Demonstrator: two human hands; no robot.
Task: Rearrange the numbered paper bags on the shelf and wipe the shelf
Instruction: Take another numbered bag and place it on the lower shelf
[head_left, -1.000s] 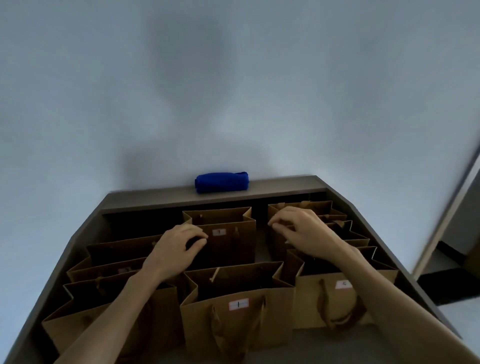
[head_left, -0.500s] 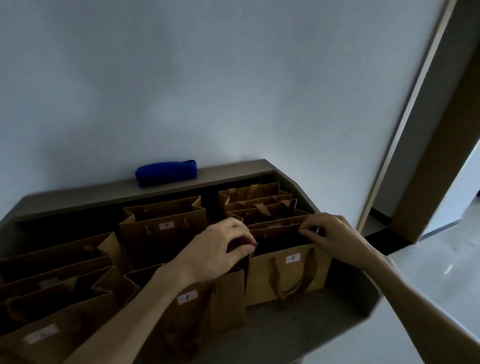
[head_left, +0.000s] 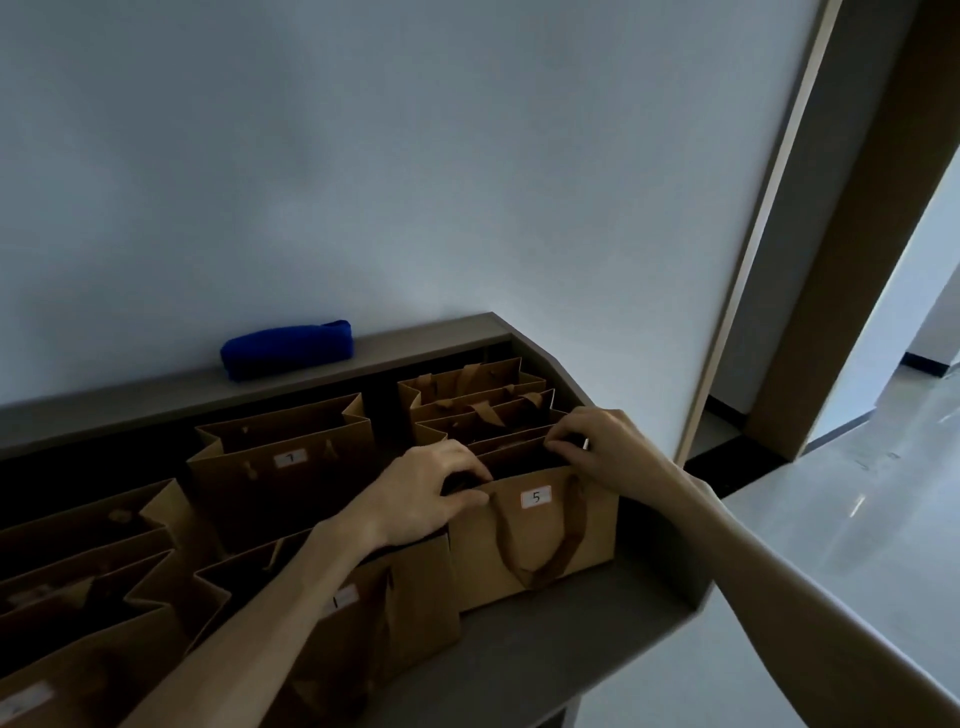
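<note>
Hands on bag 5

Bag 1 (head_left: 363, 597) stands left of bag 5 (head_left: 535, 535) on the shelf (head_left: 545, 660). Left hand (head_left: 421, 499) pinches bag 5's left rim; right hand (head_left: 608, 447) pinches its right rim. Blue cloth (head_left: 287, 349) lies on the back ledge.

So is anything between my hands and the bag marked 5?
Nothing visible. The left hand and right hand are both already at the top rim of the bag marked 5, one at each end.
</note>
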